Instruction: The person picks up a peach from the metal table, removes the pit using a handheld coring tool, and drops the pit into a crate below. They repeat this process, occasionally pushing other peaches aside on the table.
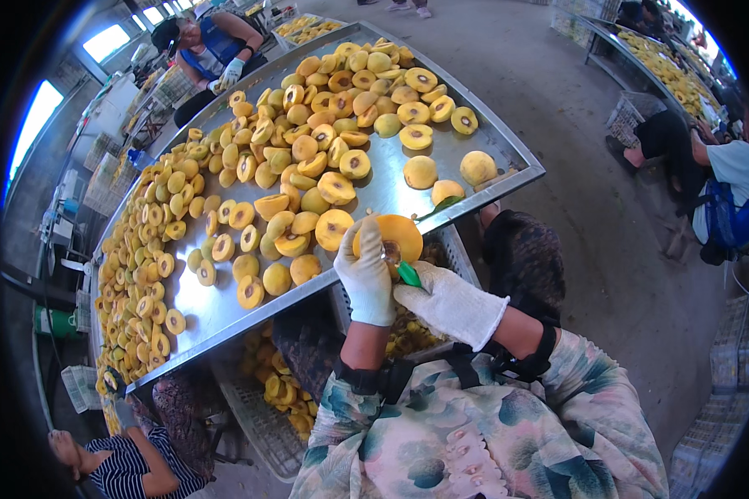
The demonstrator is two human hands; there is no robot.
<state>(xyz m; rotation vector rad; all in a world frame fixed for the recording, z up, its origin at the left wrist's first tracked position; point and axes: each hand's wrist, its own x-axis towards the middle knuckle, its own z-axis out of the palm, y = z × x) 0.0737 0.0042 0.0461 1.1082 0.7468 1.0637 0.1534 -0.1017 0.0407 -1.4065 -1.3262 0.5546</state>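
My left hand [368, 274], in a white knit glove, holds a halved yellow peach [399, 236] with its cut side and brown centre facing up. My right hand [440, 299], gloved too, grips a small tool by its green handle [409, 274]; the tool's metal end meets the peach's pit area. Both hands are just past the near edge of a metal-topped table [381, 187]. Many peach halves [337, 187] are spread and heaped over that table, most densely at its left and far parts. A green leaf [442, 207] lies close to the table's near right edge.
Below the table's edge stand plastic crates [256, 430] of peach pieces. A co-worker with white gloves [228, 75] sits at the far side; another in a striped top [143, 461] is at lower left. More people and a peach-covered table [668, 68] are at right.
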